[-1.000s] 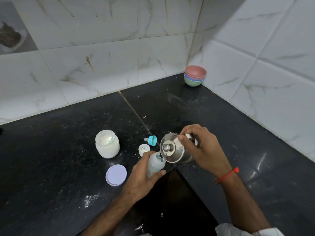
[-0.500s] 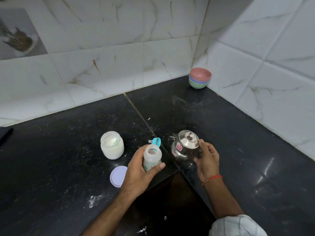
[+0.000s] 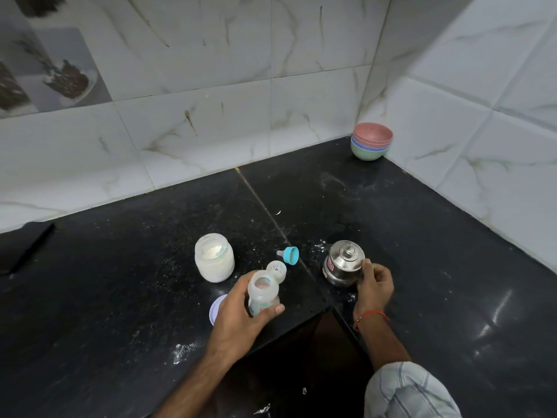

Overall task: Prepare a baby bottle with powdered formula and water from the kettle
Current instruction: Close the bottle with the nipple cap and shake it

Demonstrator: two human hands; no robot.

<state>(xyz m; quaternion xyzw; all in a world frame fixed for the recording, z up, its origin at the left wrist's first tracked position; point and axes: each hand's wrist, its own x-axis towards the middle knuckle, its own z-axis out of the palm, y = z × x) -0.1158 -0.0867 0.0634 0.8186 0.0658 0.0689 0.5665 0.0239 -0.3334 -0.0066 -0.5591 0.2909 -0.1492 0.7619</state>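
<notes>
Black counter (image 3: pixel 120 297) in the tiled corner. Steel kettle (image 3: pixel 343 267) stands upright, right hand (image 3: pixel 373 288) wrapped around its near side. Formula jar (image 3: pixel 214 257) sits open just behind the left hand (image 3: pixel 241 315), which clasps the uncapped bottle (image 3: pixel 262 292).

Gleaming like a mirror: small round shiny steel kettle (image 3: pixel 343 267). Looking cloudy and soft: see-through plastic baby bottle (image 3: pixel 262 294). Shining glossy under dusty white specks: black speckled stone counter (image 3: pixel 452 282). Looking smooth: white marble-look wall tiles (image 3: pixel 211 86).
</notes>
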